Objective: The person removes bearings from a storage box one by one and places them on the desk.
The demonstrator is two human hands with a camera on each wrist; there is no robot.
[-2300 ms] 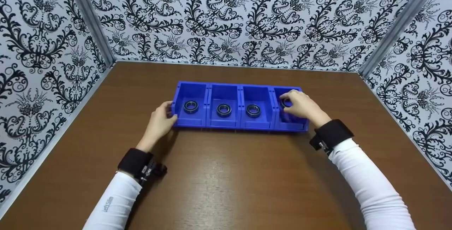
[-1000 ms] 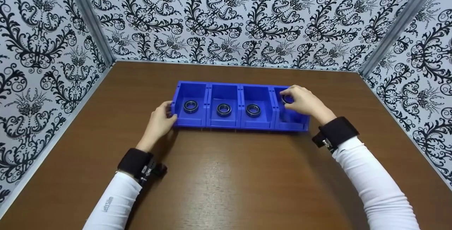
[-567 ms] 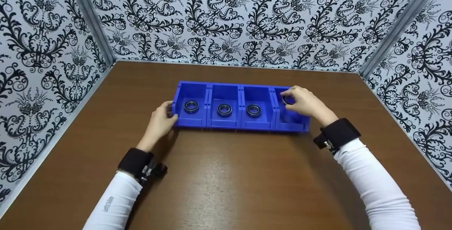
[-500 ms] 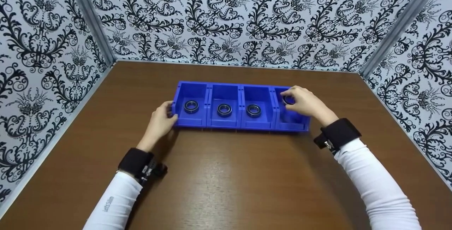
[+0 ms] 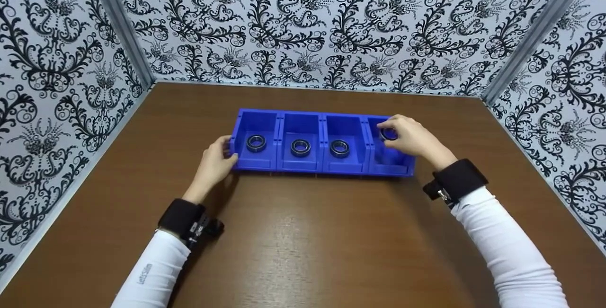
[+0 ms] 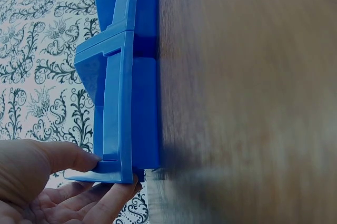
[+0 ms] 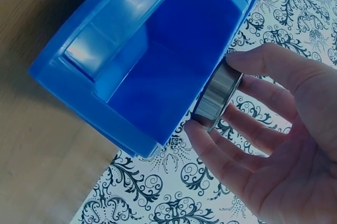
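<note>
A row of joined blue storage bins (image 5: pixel 300 167) stands on the table. My left hand (image 5: pixel 214 163) grips its left end, the thumb (image 6: pixel 73 156) at the front corner and the fingers against the outer side. My right hand (image 5: pixel 411 136) pinches a ball bearing (image 7: pixel 217 96) between thumb and fingertips, over the rightmost compartment. In the right wrist view its shiny metal outer side faces the camera, near the bin's upper edge. Three more bearings lie flat, one in each other compartment: the left bearing (image 5: pixel 256 150), the middle-left bearing (image 5: pixel 300 154) and the middle-right bearing (image 5: pixel 339 155).
The brown wooden table (image 5: pixel 284 242) extends in front of the bins and to both sides. White walls (image 5: pixel 303 29) with black scroll patterns enclose it at the back and sides, with grey metal posts (image 5: pixel 120 29) at the corners.
My right hand has risen slightly and shifted a little to the right with the bearing, from lower in the rightmost compartment. The left hand and the bins have stayed in place.
</note>
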